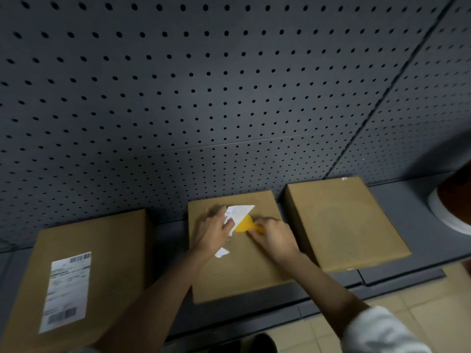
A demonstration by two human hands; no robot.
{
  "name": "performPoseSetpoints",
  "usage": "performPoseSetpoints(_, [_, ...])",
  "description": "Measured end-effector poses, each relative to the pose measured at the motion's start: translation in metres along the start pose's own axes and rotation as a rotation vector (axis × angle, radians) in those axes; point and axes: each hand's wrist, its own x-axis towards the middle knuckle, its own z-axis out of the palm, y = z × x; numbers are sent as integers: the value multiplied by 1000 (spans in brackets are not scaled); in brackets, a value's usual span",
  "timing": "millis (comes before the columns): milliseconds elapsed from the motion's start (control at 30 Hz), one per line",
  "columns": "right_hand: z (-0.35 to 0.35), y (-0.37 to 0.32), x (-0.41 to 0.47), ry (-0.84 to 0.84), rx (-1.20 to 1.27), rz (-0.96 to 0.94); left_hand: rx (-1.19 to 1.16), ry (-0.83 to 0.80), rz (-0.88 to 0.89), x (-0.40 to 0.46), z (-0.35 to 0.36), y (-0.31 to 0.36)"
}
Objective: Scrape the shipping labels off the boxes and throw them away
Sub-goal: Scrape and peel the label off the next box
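Three brown cardboard boxes lie flat on a dark shelf. On the middle box (244, 273), my left hand (212, 234) pinches a crumpled, partly peeled white label (238, 212). My right hand (274, 238) grips a yellow plastic scraper (246, 224) whose blade sits under the lifted label. A small torn white scrap (221, 252) lies on the box just below my left hand. The left box (107, 240) carries a whole white shipping label (67, 291) with barcodes. The right box (341, 222) has a bare top.
A dark pegboard wall (204, 98) rises right behind the boxes. A white-rimmed round container (444, 215) with a dark orange inside stands at the far right. Beige floor tiles (420, 301) show below the shelf's front edge.
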Motion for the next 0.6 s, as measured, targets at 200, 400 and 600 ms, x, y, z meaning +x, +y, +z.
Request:
performPoseSetpoints(200, [-1, 8, -9, -41, -38, -8, -64, 13, -62, 1, 4, -4])
performPoseSetpoints(400, [2, -8, 3, -7, -12, -48, -192, 21, -150, 6, 3, -1])
performPoseSetpoints(600, [3, 0, -8, -2, -12, -25, -192, 3, -148, 3, 1, 1])
